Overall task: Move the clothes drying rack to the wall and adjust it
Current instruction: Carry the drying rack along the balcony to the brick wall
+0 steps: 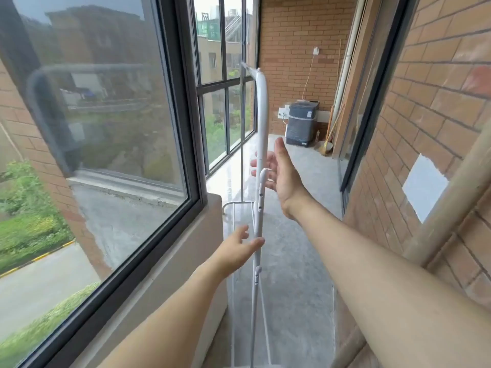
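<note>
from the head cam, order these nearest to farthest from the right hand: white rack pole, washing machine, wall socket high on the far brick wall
1. white rack pole, just left of the right hand, at its fingers
2. washing machine, down the balcony on the floor
3. wall socket, high on the far brick wall

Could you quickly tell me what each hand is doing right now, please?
Left hand: open, fingers spread beside the white drying rack pole, not gripping it.
Right hand: open, fingers partly behind the pole, not closed on it.

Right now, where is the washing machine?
In the head view, the washing machine stands at the balcony's far end against the brick wall, beyond the white drying rack.
</note>
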A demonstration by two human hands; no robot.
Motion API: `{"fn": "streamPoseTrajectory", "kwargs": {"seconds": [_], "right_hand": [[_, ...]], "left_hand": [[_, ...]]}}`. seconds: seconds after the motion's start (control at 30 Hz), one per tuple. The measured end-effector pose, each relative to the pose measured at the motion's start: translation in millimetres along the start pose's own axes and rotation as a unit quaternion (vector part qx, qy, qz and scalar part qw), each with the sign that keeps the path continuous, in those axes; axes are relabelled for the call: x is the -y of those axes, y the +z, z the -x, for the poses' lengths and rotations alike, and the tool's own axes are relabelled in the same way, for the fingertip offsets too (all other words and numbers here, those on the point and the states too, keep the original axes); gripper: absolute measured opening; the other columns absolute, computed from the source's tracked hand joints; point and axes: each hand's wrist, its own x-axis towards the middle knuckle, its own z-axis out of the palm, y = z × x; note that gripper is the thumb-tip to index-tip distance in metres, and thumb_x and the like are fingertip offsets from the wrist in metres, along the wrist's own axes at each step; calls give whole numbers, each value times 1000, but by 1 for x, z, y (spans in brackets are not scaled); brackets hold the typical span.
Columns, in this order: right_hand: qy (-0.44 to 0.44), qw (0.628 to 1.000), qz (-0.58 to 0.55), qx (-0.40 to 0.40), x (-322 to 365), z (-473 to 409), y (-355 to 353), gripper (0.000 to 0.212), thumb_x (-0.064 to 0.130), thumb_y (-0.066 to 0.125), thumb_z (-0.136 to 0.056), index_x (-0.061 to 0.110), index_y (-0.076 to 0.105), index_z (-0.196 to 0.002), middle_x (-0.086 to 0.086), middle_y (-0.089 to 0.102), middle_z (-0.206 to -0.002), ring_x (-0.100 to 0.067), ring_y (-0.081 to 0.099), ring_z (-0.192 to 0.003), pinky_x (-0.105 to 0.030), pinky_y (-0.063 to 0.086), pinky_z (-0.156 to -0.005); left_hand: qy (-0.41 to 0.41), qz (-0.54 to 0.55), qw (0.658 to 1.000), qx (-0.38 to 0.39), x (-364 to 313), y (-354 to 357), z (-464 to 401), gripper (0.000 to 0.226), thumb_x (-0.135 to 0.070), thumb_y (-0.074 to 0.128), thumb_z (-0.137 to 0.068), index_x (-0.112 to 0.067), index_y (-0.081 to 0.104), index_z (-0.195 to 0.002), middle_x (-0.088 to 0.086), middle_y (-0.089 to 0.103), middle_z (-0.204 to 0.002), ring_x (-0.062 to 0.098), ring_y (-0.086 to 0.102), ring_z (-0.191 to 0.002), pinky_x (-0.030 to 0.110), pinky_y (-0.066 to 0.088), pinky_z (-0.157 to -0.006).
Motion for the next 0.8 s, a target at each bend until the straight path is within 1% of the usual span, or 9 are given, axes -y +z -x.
{"fn": "streamPoseTrajectory", "kwargs": {"seconds": [0.07,0.1,0.17,0.23,0.37,0.47,0.6,0.7,0.8], "right_hand": [[-4,999,-33,23,-1,-5,4,65,63,24,-90,11,62,-95,-10,64,-87,-22,62,-79,-31,47,-73],[-3,998,-49,29,-3,-7,5,66,63,25,-90,9,62,-90,-10,62,-78,-23,61,-73,-32,48,-71],[-2,997,-63,46,-6,-10,8,68,65,27,-88,7,61,-78,-11,57,-65,-24,57,-60,-29,50,-64],[2,997,-64,50,-6,-14,10,68,67,29,-86,8,53,-63,-8,48,-53,-23,48,-48,-27,46,-55],[30,989,-127,66,-3,-20,14,68,68,27,-86,13,31,-47,1,28,-38,-15,26,-36,-25,24,-42],[22,982,-172,73,-7,-23,20,68,66,23,-88,14,30,-45,2,26,-37,-14,20,-35,-27,16,-41],[0,983,-172,71,-16,-25,22,66,62,21,-91,13,31,-47,1,25,-38,-15,19,-36,-27,17,-40],[-13,983,-168,67,-18,-24,21,63,58,20,-93,13,29,-50,1,25,-39,-16,20,-37,-28,18,-41],[-34,984,-163,59,-16,-25,20,61,54,19,-94,13,27,-50,-4,26,-39,-21,23,-39,-29,24,-43]], "left_hand": [[9,-16,1000,-11,2,14,-9,50,-47,57,-90,-14,52,-127,6,58,-124,22,57,-114,33,46,-90],[16,-21,999,-19,4,22,-13,33,-41,54,-93,-11,56,-108,6,61,-105,20,60,-95,27,49,-79],[12,8,999,-49,7,35,-19,23,-32,50,-96,-12,46,-84,1,47,-77,14,46,-64,12,42,-51],[14,40,997,-67,9,41,-23,23,-29,51,-94,-13,40,-81,0,42,-74,13,41,-60,7,35,-37],[12,83,994,-63,13,48,-30,23,-29,54,-94,-14,42,-84,3,49,-78,18,51,-72,11,39,-39],[-4,101,992,-80,13,51,-39,27,-29,56,-93,-14,42,-75,1,46,-62,16,49,-56,16,38,-40],[-8,159,983,-90,15,58,-49,42,-21,61,-84,-21,29,-57,-2,30,-50,16,29,-46,27,26,-46],[8,193,976,-101,18,64,-52,47,-11,57,-78,-24,22,-50,-8,23,-45,12,20,-44,22,19,-40],[14,189,976,-103,19,66,-55,49,-5,55,-80,-23,21,-49,-9,22,-42,10,18,-41,19,18,-37]]}}
